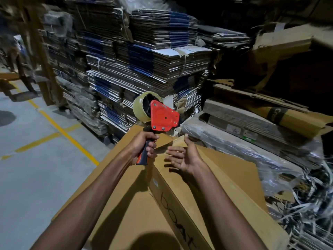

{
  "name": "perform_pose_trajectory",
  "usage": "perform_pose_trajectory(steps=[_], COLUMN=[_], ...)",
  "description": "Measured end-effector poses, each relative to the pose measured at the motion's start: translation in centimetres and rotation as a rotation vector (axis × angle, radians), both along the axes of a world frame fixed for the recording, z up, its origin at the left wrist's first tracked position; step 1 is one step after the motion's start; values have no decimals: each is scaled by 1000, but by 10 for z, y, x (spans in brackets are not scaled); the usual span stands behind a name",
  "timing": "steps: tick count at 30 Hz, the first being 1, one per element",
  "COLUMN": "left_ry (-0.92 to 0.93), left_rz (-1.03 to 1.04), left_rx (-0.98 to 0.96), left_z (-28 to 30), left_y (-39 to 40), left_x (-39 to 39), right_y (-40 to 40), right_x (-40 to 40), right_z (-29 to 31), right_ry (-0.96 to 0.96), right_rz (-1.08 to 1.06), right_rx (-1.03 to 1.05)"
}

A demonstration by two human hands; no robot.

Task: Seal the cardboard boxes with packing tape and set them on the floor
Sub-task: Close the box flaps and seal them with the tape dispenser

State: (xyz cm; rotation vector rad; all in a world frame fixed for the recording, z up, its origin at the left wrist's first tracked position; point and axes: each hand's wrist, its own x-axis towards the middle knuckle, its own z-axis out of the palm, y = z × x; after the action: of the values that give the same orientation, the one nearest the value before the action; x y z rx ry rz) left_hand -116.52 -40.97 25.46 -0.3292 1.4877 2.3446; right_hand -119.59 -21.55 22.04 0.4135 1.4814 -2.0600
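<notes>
A big brown cardboard box (180, 195) lies close by, and just above its far end the left hand (144, 145) holds a red tape gun (158, 118) by its handle, the right hand (182, 156) spreads wide beside it, and flat cardboard stacks (144, 60) rise beyond.

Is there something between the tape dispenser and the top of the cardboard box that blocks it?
Nothing visible blocks it. The left hand holds the tape dispenser up over the cardboard box; the right hand hovers open beside it.
</notes>
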Motion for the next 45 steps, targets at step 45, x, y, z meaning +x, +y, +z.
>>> perform_pose_trajectory(steps=[45], left_ry=[160], left_rz=[-18], left_rx=[-896], left_z=[-60], left_y=[-40], left_x=[-26], right_y=[37], right_x=[-174], right_z=[-44], right_ry=[363], right_rz=[-136], right_rx=[1003])
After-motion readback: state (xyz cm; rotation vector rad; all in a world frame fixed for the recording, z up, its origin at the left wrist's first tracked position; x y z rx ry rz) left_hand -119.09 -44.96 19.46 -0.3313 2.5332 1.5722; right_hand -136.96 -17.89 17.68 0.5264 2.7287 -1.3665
